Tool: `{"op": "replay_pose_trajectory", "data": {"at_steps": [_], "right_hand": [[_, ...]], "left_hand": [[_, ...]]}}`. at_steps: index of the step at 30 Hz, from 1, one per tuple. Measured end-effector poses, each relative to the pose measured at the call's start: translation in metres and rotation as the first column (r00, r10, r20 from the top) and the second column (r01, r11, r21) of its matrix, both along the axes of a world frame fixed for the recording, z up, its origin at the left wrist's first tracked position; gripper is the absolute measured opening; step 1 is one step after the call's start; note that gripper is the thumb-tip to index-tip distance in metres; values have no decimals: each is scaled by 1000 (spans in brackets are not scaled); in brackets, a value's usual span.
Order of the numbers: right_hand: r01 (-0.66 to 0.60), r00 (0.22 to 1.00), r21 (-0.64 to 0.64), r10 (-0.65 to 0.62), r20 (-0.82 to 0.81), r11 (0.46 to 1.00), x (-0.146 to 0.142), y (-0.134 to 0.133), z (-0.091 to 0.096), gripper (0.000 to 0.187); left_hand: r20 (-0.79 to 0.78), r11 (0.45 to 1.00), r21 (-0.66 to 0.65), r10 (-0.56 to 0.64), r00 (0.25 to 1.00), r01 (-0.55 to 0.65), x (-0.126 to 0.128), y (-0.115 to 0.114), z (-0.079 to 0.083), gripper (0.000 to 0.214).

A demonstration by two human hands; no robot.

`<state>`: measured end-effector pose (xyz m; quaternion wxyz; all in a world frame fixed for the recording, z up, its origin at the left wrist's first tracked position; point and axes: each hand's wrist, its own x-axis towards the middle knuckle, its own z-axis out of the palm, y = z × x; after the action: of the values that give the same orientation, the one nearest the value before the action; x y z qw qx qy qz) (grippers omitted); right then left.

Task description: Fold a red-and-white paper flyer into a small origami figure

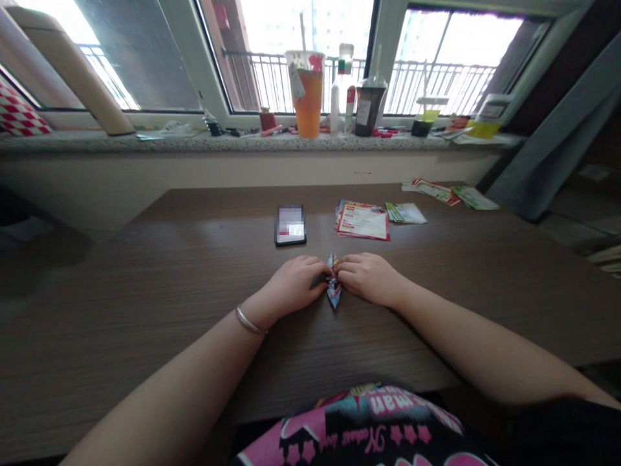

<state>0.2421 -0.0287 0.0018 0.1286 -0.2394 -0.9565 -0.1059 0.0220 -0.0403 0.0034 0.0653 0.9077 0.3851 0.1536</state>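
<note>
A small piece of folded, printed paper lies on the brown table between my hands, narrow and pointed at the near and far ends. My left hand grips its left side, fingers bent and pressed on it; a bracelet circles that wrist. From the other side my right hand holds the paper's right edge with curled fingers. Both sets of fingertips nearly meet over its middle and hide part of it. Just beyond my left hand lies a phone with its screen lit and blurred.
Printed sheets and a smaller leaflet lie beyond my right hand. More leaflets rest at the table's far right. Along the stone windowsill stand an orange drink cup, a dark cup and bottles. A grey curtain hangs right.
</note>
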Motion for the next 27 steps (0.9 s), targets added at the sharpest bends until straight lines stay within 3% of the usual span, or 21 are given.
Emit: {"op": "replay_pose_trajectory", "data": {"at_steps": [4, 8, 18, 22, 27], "right_hand": [[-28, 993, -128, 13, -118, 991, 3, 6, -2, 15], [-11, 972, -261, -51, -228, 965, 5, 11, -5, 11], [-178, 885, -453, -60, -462, 873, 5, 19, -12, 8], [-117, 910, -411, -68, -408, 904, 3, 16, -11, 6], [29, 984, -143, -54, -170, 989, -1, 9, -5, 7]], "left_hand": [[-35, 999, 42, 11, 999, -10, 2, -3, 2, 20], [-62, 998, 60, 14, 998, -10, 4, -5, 3, 20], [-121, 990, 143, 9, 993, 8, 8, -5, 7, 16], [-190, 973, 229, 9, 982, 35, 12, -3, 6, 13], [-238, 954, 300, 51, 970, 24, 12, -4, 3, 11]]}}
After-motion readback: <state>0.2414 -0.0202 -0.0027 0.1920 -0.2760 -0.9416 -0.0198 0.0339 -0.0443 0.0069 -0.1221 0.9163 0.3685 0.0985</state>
